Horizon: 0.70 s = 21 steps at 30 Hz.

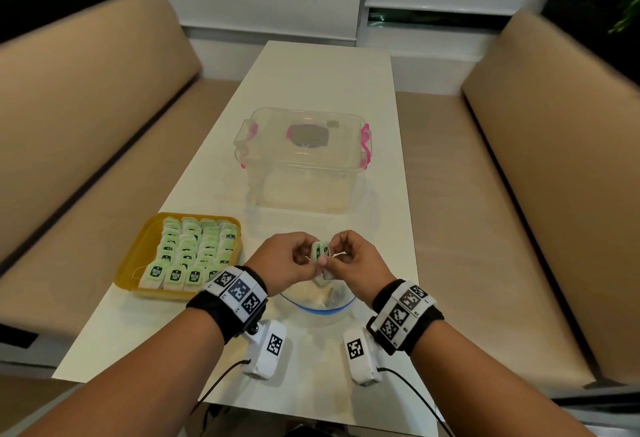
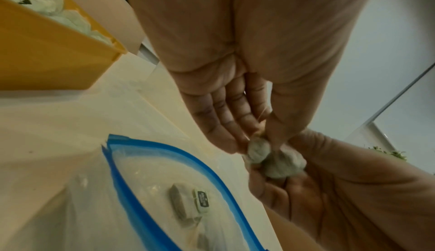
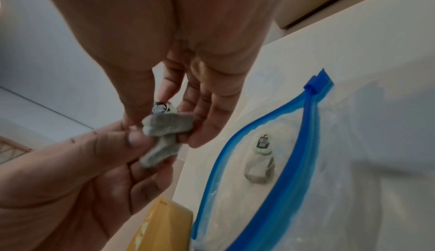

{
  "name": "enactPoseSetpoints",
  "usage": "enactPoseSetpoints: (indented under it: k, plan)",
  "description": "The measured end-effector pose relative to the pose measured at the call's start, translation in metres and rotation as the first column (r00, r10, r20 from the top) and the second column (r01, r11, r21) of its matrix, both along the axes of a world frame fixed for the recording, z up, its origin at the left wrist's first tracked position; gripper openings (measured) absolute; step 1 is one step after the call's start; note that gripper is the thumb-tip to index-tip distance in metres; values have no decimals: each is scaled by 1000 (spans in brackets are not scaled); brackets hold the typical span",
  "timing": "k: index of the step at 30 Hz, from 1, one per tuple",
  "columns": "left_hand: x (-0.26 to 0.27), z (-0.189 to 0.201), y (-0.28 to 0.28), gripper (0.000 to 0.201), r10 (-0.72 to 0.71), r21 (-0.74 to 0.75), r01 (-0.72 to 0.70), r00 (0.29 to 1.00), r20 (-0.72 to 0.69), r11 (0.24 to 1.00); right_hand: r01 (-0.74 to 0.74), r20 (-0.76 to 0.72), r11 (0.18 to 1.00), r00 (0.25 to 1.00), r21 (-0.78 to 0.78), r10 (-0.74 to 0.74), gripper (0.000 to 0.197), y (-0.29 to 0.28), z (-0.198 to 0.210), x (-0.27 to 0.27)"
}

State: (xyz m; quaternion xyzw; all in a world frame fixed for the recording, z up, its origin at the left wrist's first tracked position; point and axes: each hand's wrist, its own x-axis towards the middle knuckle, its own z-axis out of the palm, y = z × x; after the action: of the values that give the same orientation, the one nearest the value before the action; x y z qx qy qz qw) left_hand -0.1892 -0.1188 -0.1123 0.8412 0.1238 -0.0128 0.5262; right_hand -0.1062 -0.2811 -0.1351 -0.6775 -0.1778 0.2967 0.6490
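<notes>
1. Two tea bags (image 1: 321,254) are held in the air between the left hand (image 1: 287,260) and the right hand (image 1: 356,263), which are set fingertip to fingertip.
2. The fingers of the right hand are drawn in narrowly. The upper pouch, with its printed tag, is pinched between thumb and forefinger, and the remaining fingers are curved just beside it.
3. The fingers (image 3: 139,139) of the left hand are likewise curled round the bags. In the right wrist view the lower pouch is seen pressed by the thumb against the fingers beneath it.
4. The two pouches are touching, and the lower one is tilted away under the upper one.
5. Directly below the fingers, an open zip bag (image 1: 320,310) with a blue seal is laid on the surface (image 1: 329,73). A loose tea bag (image 3: 260,164) with a dark tag is seen inside it.
6. Near the left hand's fingers, on their outer side, a yellow tray (image 1: 133,263) is placed. It is filled with rows of stored tea bags (image 1: 194,249) with green tags.
7. Beyond the fingers and well apart from them, a clear lidded box (image 1: 301,159) with pink latches is stood on the surface.
</notes>
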Motion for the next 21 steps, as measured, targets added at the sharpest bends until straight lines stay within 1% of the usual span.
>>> enactPoseSetpoints:
  k: [3,6,8,11,15,17,19,21]
  plan:
    - [-5,2,11,27,-9,18,10,1000,-19,1000,-12,18,1000,1000,-28,12,32,9,2,-1]
    - [-8,2,24,24,27,30,-26,999,-35,999,-5,76,997,997,-82,12,30,19,3,-1]
    - [-11,4,34,24,45,-11,-46,998,-40,999,27,110,992,994,-126,-13,28,27,4,0]
    - [-15,12,48,26,49,-78,-50,999,-21,996,54,124,989,992,-139,-37,23,39,11,0]
    - [-23,27,68,29,68,-123,-67,998,1,990,-5,185,991,982,-131,30,22,62,24,-7]
    - [-27,34,80,31,51,-145,-48,999,16,988,-39,216,992,974,-124,66,15,75,29,-12]
    - [-32,38,93,32,18,-110,-17,1000,15,994,-56,231,988,969,-143,88,9,91,33,-16]
    - [-36,42,108,24,22,22,-23,1000,15,1000,-59,258,983,961,-174,103,9,106,38,-19]
